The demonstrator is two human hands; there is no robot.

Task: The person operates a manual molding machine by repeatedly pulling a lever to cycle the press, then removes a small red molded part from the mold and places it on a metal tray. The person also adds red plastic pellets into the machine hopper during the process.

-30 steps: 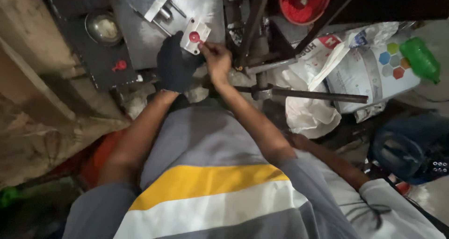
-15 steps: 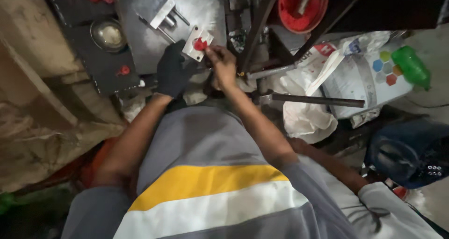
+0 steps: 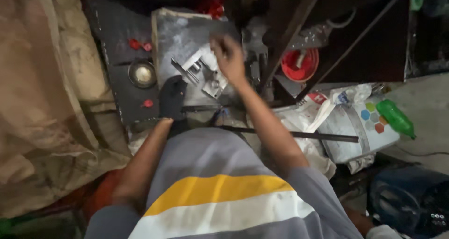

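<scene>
Head view shows two hands over one grey metal plate on the dark desk. Gloved left hand lies flat, grip loose, on the plate's near edge beside one small metal fixture. Bare right hand hovers above the fixture, blurred; cannot tell its grip. Three small red pieces dot the desk. One round metal cup, one red bowl, one green bottle.
</scene>
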